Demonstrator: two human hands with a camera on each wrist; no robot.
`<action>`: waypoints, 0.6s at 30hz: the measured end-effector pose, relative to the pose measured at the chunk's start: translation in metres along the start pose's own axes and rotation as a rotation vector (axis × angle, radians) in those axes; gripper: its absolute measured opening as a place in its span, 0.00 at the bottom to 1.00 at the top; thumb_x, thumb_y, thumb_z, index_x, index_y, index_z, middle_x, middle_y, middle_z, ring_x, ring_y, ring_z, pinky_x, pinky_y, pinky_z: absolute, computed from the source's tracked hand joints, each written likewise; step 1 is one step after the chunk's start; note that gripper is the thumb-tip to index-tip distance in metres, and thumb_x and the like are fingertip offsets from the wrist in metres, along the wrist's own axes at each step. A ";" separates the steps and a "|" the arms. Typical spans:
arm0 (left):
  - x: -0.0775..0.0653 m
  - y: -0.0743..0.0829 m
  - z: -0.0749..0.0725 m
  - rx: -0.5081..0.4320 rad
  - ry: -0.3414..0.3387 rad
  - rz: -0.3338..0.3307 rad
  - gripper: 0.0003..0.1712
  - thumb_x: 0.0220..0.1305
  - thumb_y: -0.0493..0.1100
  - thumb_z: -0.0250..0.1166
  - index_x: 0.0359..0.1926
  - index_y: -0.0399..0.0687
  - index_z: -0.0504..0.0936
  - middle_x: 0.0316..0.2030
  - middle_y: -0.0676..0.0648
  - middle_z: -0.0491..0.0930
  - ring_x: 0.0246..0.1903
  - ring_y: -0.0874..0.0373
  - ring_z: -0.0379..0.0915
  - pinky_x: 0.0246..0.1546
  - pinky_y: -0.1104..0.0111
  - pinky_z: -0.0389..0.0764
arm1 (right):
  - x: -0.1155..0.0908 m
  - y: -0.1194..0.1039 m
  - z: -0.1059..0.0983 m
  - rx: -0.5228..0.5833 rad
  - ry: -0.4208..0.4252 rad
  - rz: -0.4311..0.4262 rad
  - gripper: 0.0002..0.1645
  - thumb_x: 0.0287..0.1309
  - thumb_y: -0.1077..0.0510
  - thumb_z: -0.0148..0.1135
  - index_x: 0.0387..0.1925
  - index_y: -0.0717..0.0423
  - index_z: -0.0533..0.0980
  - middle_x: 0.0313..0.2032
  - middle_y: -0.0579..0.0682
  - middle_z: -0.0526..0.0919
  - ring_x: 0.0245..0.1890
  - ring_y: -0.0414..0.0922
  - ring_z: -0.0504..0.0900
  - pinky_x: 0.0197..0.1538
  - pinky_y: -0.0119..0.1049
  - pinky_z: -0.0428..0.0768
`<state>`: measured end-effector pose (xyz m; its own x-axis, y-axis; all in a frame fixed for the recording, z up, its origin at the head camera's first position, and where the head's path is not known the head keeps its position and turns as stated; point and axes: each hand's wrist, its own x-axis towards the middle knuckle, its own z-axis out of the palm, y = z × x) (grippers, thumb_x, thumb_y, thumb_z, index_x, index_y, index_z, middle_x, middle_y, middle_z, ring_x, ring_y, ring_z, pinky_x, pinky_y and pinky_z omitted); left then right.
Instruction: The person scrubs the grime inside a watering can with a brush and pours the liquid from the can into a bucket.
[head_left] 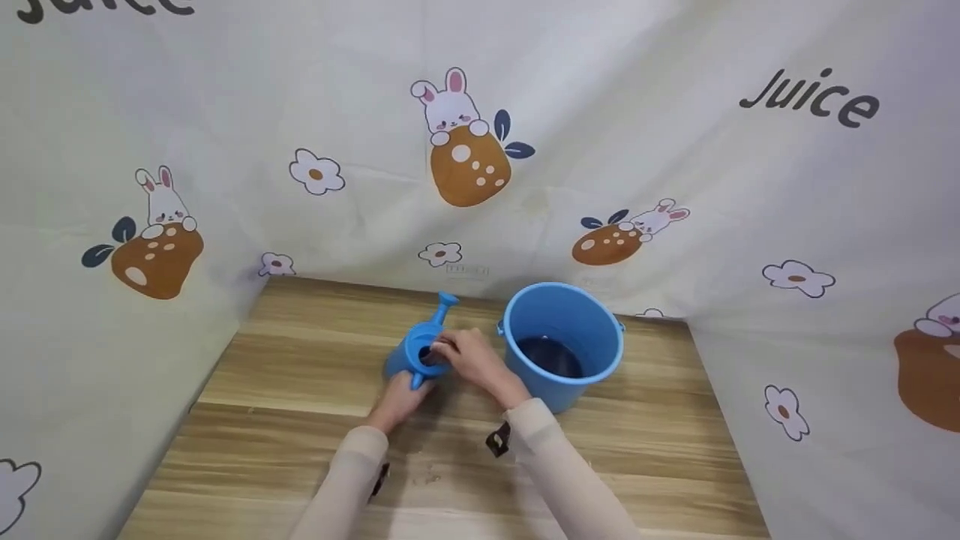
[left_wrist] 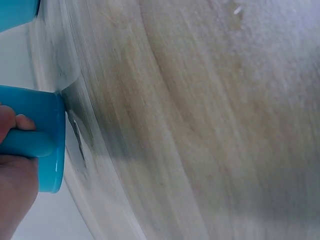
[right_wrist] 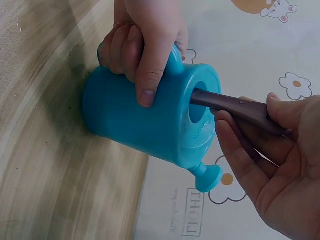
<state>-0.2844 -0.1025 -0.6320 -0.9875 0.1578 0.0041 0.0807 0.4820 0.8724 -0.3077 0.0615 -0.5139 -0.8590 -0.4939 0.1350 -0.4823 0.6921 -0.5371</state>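
On the table (head_left: 300, 375), near the bucket (head_left: 555, 394) and to its left, I see the can (head_left: 397, 360), its spout (head_left: 442, 306) pointing away from the person; it looks upright, though I cannot tell whether its base sits flat. The left hand (head_left: 401, 397) has its fingers clamped round the handle (left_wrist: 27, 143), thumb lying along the can's side. The right hand (head_left: 472, 356) pinches the stick (right_wrist: 235, 107) between thumb and fingers, a brown piece whose far end goes into the can's mouth (right_wrist: 199, 115) and out of sight. To do this well, I'd let the left hand do the bracing, pressing the can lightly toward the table so it cannot twist or tip when the stick moves. The right hand should work gently from the wrist, guiding the stick through the middle of the mouth rather than scraping its edge. What look like drops (right_wrist: 202, 135) sit on the can's top, so a damp stick might slip; a firmer pinch would help. The bucket is dark at the bottom, with contents I can't make out, and the right sleeve (head_left: 562, 465) lies near it, so that arm is best swung clear.
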 end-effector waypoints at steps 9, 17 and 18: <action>0.003 -0.002 0.000 -0.015 -0.015 -0.051 0.14 0.69 0.44 0.59 0.25 0.51 0.68 0.21 0.55 0.64 0.26 0.61 0.65 0.33 0.67 0.69 | -0.003 0.003 -0.004 0.081 0.024 0.024 0.11 0.71 0.53 0.56 0.41 0.56 0.80 0.34 0.50 0.86 0.31 0.38 0.78 0.36 0.31 0.78; 0.005 0.001 -0.001 -0.039 0.006 -0.018 0.12 0.67 0.41 0.58 0.25 0.48 0.70 0.21 0.54 0.64 0.26 0.60 0.65 0.32 0.67 0.68 | -0.008 -0.001 -0.010 0.155 0.001 -0.002 0.10 0.71 0.56 0.55 0.43 0.58 0.79 0.36 0.52 0.85 0.31 0.37 0.76 0.35 0.29 0.77; 0.006 0.001 -0.001 -0.045 0.004 -0.020 0.13 0.68 0.41 0.58 0.25 0.49 0.69 0.21 0.55 0.64 0.26 0.60 0.65 0.32 0.67 0.68 | -0.008 -0.001 -0.012 0.160 0.006 -0.013 0.11 0.71 0.56 0.55 0.43 0.58 0.79 0.37 0.53 0.85 0.32 0.37 0.77 0.36 0.30 0.77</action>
<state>-0.2904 -0.1016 -0.6304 -0.9893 0.1457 -0.0115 0.0553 0.4461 0.8933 -0.3024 0.0712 -0.5048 -0.8542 -0.4987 0.1468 -0.4598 0.5928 -0.6612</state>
